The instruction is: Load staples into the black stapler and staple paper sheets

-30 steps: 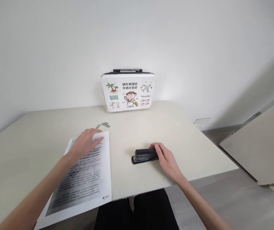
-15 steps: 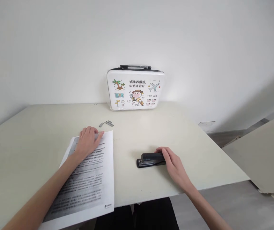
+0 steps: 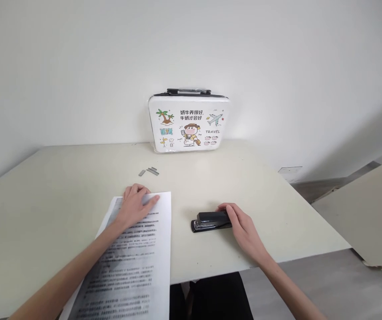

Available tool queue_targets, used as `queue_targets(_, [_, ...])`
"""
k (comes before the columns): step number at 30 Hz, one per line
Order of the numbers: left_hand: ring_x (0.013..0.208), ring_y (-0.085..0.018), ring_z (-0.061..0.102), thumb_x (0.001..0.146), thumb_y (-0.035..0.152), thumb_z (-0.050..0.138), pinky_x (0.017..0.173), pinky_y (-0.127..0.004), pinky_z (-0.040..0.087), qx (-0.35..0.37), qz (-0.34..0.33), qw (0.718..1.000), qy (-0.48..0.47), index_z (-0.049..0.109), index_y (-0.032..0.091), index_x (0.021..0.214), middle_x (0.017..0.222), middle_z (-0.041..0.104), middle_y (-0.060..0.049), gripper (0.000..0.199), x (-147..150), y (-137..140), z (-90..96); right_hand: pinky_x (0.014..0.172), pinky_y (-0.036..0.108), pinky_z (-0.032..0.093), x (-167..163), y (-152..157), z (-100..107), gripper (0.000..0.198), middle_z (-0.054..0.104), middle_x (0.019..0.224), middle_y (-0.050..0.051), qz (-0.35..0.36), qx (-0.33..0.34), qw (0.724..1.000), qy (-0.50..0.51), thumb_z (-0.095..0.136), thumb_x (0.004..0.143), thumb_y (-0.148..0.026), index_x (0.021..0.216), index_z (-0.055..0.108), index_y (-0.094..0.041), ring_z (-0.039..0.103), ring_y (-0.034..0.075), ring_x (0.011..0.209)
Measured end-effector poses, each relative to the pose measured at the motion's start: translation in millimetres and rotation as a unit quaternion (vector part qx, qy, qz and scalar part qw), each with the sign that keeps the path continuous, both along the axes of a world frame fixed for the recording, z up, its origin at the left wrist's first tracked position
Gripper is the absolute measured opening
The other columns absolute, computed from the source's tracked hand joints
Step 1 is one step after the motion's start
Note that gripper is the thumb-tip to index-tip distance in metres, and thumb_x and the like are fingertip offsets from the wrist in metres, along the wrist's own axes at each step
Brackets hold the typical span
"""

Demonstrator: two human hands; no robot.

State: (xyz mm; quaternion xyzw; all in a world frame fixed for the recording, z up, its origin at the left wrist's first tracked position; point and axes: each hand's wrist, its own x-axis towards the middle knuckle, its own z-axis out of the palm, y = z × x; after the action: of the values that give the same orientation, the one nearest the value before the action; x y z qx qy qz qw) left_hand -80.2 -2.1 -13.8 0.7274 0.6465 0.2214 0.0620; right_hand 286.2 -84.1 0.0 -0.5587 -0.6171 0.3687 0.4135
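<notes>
A printed sheet of paper (image 3: pixel 134 262) lies on the table at my lower left, its near end running past the front edge. My left hand (image 3: pixel 136 205) grips it at the top edge, thumb on the printed side and fingers over the far edge. To the right, a black stapler (image 3: pixel 211 221) rests on the table with its front end pointing left. My right hand (image 3: pixel 240 224) is closed around its rear end. Between the paper and the stapler there is a gap. Several grey staple strips (image 3: pixel 152 171) lie beyond my left hand.
A white case (image 3: pixel 189 124) with cartoon prints and a black handle stands against the wall at the back of the pale table (image 3: pixel 264 186). A light panel (image 3: pixel 364 209) stands to the right, past the table's edge. My legs (image 3: pixel 217 298) are below the front edge.
My left hand has slid the paper right and towards me, closer to the stapler. The right hand and stapler have stayed almost in place.
</notes>
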Motion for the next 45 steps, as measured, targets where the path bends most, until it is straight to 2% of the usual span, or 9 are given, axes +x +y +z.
queue_targets(10, [0.119, -0.034, 0.050, 0.090, 0.068, 0.059, 0.108, -0.053, 0.041, -0.057, -0.008, 0.995, -0.083, 0.064, 0.022, 0.086, 0.111, 0.061, -0.009, 0.046, 65, -34, 11.9, 0.093, 0.036, 0.052, 1, 0, -2, 0.047, 0.075, 0.122, 0.007, 0.001, -0.002, 1.000, 0.012, 0.037, 0.109, -0.059, 0.119, 0.071, -0.028, 0.068, 0.026, 0.105])
queue_targets(20, [0.117, -0.034, 0.049, 0.091, 0.060, 0.063, 0.109, -0.055, 0.042, -0.027, -0.012, 0.998, -0.063, 0.062, 0.022, 0.092, 0.114, 0.059, -0.010, 0.039, 85, -52, 13.7, 0.087, 0.035, 0.053, 3, 0, -1, 0.050, 0.076, 0.118, 0.007, -0.001, 0.016, 1.000, 0.002, 0.036, 0.108, -0.060, 0.117, 0.072, -0.027, 0.068, 0.025, 0.099])
queue_targets(24, [0.124, -0.033, 0.048, 0.100, 0.049, 0.055, 0.108, -0.054, 0.046, 0.027, -0.079, 0.994, -0.065, 0.062, 0.023, 0.112, 0.123, 0.059, -0.011, 0.029, 81, -63, 26.3, 0.088, 0.036, 0.053, 3, 0, -1, 0.050, 0.076, 0.119, 0.007, -0.001, 0.011, 1.000, -0.003, 0.036, 0.108, -0.060, 0.119, 0.072, -0.026, 0.068, 0.026, 0.100])
queue_targets(28, [0.135, -0.029, 0.047, 0.107, 0.044, 0.050, 0.112, -0.049, 0.047, -0.033, -0.234, 0.971, -0.042, 0.064, 0.028, 0.119, 0.134, 0.061, -0.008, 0.025, 63, -74, 43.5, 0.090, 0.035, 0.052, 3, 0, 0, 0.048, 0.076, 0.120, 0.006, -0.002, 0.009, 1.000, 0.001, 0.036, 0.109, -0.058, 0.116, 0.072, -0.027, 0.068, 0.025, 0.102])
queue_targets(31, [0.153, -0.031, 0.033, 0.106, 0.047, 0.054, 0.124, -0.052, 0.036, -0.080, -0.287, 0.955, -0.011, 0.061, 0.033, 0.138, 0.160, 0.049, -0.004, 0.036, 50, -81, 45.9, 0.091, 0.035, 0.051, 3, 0, -1, 0.047, 0.076, 0.121, 0.006, -0.003, 0.008, 1.000, 0.002, 0.036, 0.109, -0.058, 0.114, 0.071, -0.027, 0.067, 0.025, 0.103])
queue_targets(34, [0.162, -0.034, 0.016, 0.105, 0.053, 0.055, 0.130, -0.060, 0.021, -0.097, -0.298, 0.949, 0.028, 0.043, 0.038, 0.159, 0.173, 0.031, -0.001, 0.058, 43, -84, 39.3, 0.091, 0.036, 0.052, 3, 0, -2, 0.048, 0.076, 0.121, 0.007, -0.001, 0.007, 1.000, 0.002, 0.035, 0.109, -0.059, 0.116, 0.071, -0.027, 0.067, 0.026, 0.103])
queue_targets(38, [0.164, -0.032, 0.014, 0.107, 0.054, 0.049, 0.132, -0.061, 0.010, -0.083, -0.299, 0.948, 0.075, 0.037, 0.039, 0.164, 0.175, 0.028, 0.001, 0.060, 37, -82, 30.8, 0.091, 0.036, 0.052, 2, -1, -3, 0.049, 0.075, 0.121, 0.007, -0.001, 0.009, 1.000, 0.002, 0.035, 0.109, -0.059, 0.118, 0.071, -0.027, 0.067, 0.026, 0.102])
queue_targets(41, [0.162, -0.031, 0.020, 0.107, 0.053, 0.050, 0.132, -0.059, 0.015, -0.057, -0.284, 0.954, 0.077, 0.048, 0.037, 0.158, 0.171, 0.037, 0.001, 0.054, 29, -76, 30.2, 0.091, 0.035, 0.052, 2, 0, -2, 0.049, 0.075, 0.121, 0.007, 0.001, 0.006, 1.000, 0.004, 0.035, 0.109, -0.059, 0.115, 0.071, -0.027, 0.067, 0.025, 0.102])
queue_targets(45, [0.145, -0.030, 0.050, 0.105, 0.053, 0.051, 0.125, -0.054, 0.033, 0.024, -0.225, 0.973, 0.048, 0.069, 0.032, 0.134, 0.148, 0.064, -0.003, 0.040, 15, -54, 34.7, 0.092, 0.035, 0.051, 2, -1, 0, 0.048, 0.075, 0.119, 0.007, 0.004, 0.007, 1.000, 0.008, 0.035, 0.109, -0.058, 0.110, 0.070, -0.025, 0.068, 0.025, 0.102])
